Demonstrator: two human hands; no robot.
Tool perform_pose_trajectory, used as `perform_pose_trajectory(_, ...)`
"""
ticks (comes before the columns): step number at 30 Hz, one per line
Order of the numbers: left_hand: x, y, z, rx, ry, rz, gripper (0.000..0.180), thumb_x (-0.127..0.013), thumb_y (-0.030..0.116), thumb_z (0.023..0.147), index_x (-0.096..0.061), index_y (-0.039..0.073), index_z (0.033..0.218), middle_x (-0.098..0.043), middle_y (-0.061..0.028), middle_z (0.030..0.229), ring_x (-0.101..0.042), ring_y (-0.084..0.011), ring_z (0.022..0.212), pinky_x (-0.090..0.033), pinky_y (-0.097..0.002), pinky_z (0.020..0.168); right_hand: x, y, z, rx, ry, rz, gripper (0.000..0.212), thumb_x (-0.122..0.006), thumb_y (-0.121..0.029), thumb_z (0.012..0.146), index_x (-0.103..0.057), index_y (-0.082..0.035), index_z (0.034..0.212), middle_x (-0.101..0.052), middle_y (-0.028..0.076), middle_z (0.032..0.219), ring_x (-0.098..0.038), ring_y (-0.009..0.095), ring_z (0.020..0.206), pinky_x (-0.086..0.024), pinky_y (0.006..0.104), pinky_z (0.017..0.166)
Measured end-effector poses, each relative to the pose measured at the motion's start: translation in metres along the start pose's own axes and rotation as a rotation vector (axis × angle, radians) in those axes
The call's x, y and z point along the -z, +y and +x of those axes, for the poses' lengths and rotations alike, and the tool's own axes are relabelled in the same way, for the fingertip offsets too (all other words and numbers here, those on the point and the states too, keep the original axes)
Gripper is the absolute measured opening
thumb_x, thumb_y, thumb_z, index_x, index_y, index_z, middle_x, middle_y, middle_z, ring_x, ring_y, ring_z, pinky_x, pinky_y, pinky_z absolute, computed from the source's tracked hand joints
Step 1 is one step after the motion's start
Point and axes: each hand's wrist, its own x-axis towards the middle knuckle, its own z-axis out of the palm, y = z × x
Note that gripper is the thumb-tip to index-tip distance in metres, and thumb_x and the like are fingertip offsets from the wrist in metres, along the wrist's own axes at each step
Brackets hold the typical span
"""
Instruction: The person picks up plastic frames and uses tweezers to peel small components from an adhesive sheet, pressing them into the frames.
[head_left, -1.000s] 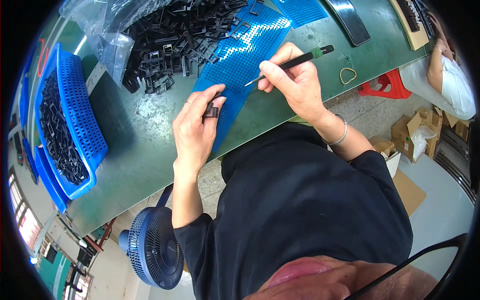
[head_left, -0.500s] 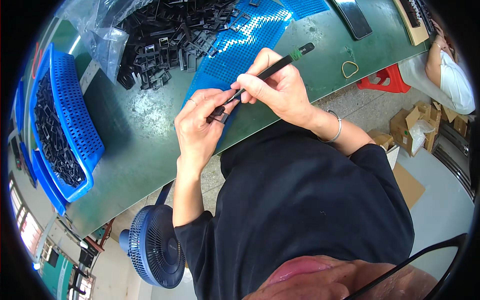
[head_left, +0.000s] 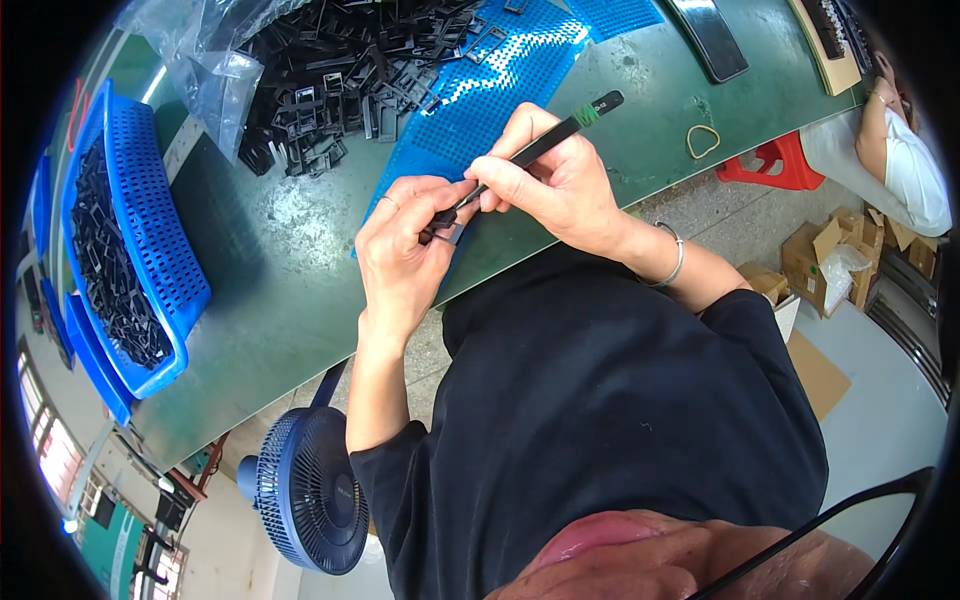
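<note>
My left hand is closed on a small black plastic frame, pinching it near the table's front edge. Fingers cover much of the frame. In my right hand is a pair of black tweezers with green wrapping near the back end, gripped between thumb and fingers. The tweezers slant down to the left, and their tip is at the frame; whether it touches is too small to tell. Beyond my hands, a heap of similar black plastic parts lies on the table.
A blue perforated sheet lies under and beyond my hands on the green table. To the left stands a blue basket full of black parts. A phone, rubber band, plastic bag, fan and red stool are around.
Both hands stay almost in place. The back end of the tweezers has dipped slightly toward me and to the left, with the frame still held.
</note>
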Motion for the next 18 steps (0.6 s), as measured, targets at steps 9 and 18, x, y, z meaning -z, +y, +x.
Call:
perform_pose_trajectory(9,0.0005,0.0024,0.0002,0.047,-0.016,-0.020,0.020,-0.075,0.001,0.071,-0.070,0.006,0.089,-0.065,-0.0068,0.082,-0.063,-0.0185,0.072,-0.049,-0.0283,0.060,0.0014,0.0000,-0.0002,0.007,0.008,-0.069,0.016,-0.062,-0.012,0.089,-0.050,-0.003,0.083,-0.060,0.004,0.073,-0.060,0.007,0.066,-0.049,0.0208,0.059)
perform_pose_trajectory(18,0.0018,0.0038,0.0024,0.074,-0.031,-0.019,0.018,-0.074,0.002,0.072,-0.070,0.006,0.089,-0.065,-0.0067,0.081,-0.063,-0.0186,0.072,-0.049,-0.0281,0.060,0.0001,0.0002,0.0012,0.025,0.021,-0.076,0.015,-0.063,-0.011,0.088,-0.051,-0.003,0.084,-0.060,0.004,0.073,-0.060,0.007,0.065,-0.048,0.0204,0.057)
